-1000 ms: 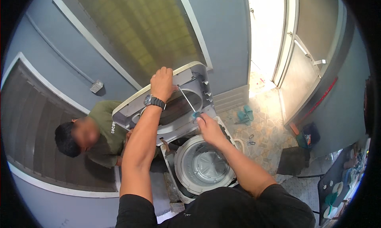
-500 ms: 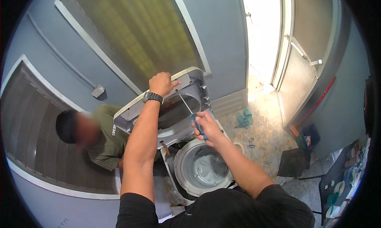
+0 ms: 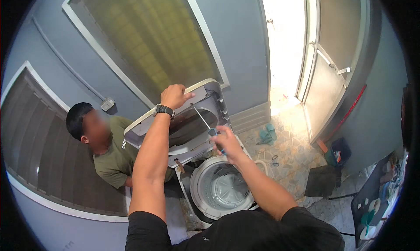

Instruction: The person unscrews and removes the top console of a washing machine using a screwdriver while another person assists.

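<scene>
Crowded corner here: a second person in an olive-green T-shirt (image 3: pixel 114 157) crouches at centre left of the frame, tucked between the grey slatted wall panel (image 3: pixel 39 150) and the machine, partly hidden behind the raised left forearm. Above them, a frosted yellowish window in a white frame (image 3: pixel 148 41) fills the upper left, and a small grey wall socket (image 3: pixel 107 104) sits just beside the crouching person's head. To the upper right, a doorway (image 3: pixel 286 36) blazes with daylight, with a grey metal door (image 3: pixel 332 71) swung open next to it. On the pebble-patterned floor (image 3: pixel 293 159), a pair of teal sandals (image 3: pixel 266 134) lies near the threshold, and a dark square mat (image 3: pixel 323 181) lies further right. A cluttered dark shelf (image 3: pixel 376 198) hugs the lower right rim; its small items are too blurred to tell.

Centre frame now: the white top-loading washing machine (image 3: pixel 227 207) stands open, its round steel drum (image 3: pixel 224 189) fully exposed. Its light grey plastic top panel (image 3: pixel 175 124) is tilted up above the drum. The left hand (image 3: pixel 174 95), black watch (image 3: pixel 163 110) on the wrist, is closed over the panel's upper edge, gripping it. The right hand (image 3: pixel 225 139) is wrapped tight round a blue-handled screwdriver (image 3: pixel 208 126), whose thin metal shaft angles up-left to the underside of the lifted panel.
</scene>
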Action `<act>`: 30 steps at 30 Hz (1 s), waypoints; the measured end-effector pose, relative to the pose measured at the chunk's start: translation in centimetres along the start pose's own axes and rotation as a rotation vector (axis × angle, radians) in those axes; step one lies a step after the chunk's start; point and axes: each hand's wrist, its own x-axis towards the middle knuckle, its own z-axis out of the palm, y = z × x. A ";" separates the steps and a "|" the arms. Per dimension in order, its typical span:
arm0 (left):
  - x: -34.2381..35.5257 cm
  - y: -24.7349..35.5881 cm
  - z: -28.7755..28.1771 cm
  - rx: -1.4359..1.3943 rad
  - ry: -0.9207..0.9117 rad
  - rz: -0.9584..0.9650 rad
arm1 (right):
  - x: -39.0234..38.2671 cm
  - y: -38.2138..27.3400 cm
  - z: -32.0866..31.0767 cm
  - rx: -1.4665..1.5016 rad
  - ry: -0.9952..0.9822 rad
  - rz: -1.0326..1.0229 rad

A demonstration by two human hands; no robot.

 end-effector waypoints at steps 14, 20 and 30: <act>0.9 -2.7 2.4 -0.411 0.323 -0.247 | -1.0 -1.9 1.9 0.359 -0.005 0.146; -0.7 0.4 4.0 0.242 0.371 0.043 | 1.2 -1.0 -0.9 1.252 -0.296 0.650; -1.2 0.3 4.8 0.450 0.404 0.181 | 0.6 0.0 -0.6 1.161 -0.258 0.601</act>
